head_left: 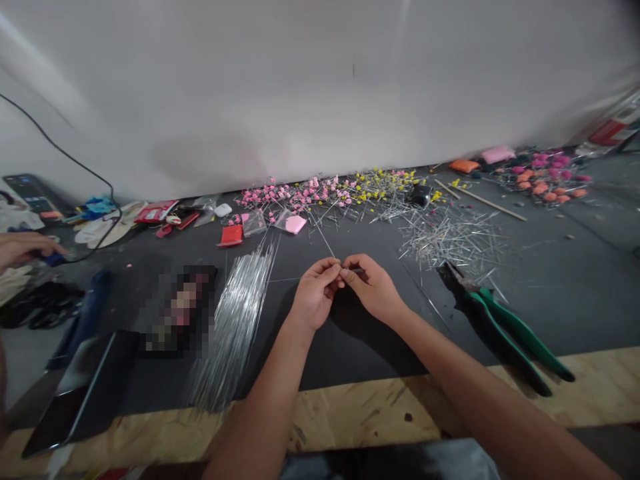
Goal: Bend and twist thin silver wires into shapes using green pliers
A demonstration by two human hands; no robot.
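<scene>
My left hand [316,288] and my right hand [371,285] meet over the dark tabletop, fingertips pinched together. Thin wire [326,240] rises up and left from between them; another thin length sticks out leftward past my left hand. What sits right at the fingertips is too small to make out. Left of my hands lies a bundle of straight silvery wires [239,303]. On the right are pliers with green handles [520,327], jaws pointing toward a loose heap of short wires [450,237].
Along the wall lie pink-tipped wires [300,192], yellow-tipped wires [385,185] and orange and magenta ones [550,177]. Small packets, including a red one [231,235], lie in front. A wooden stick [493,203] is at right. Another person's hand [27,248] shows at far left, beyond a dark folded device [85,387].
</scene>
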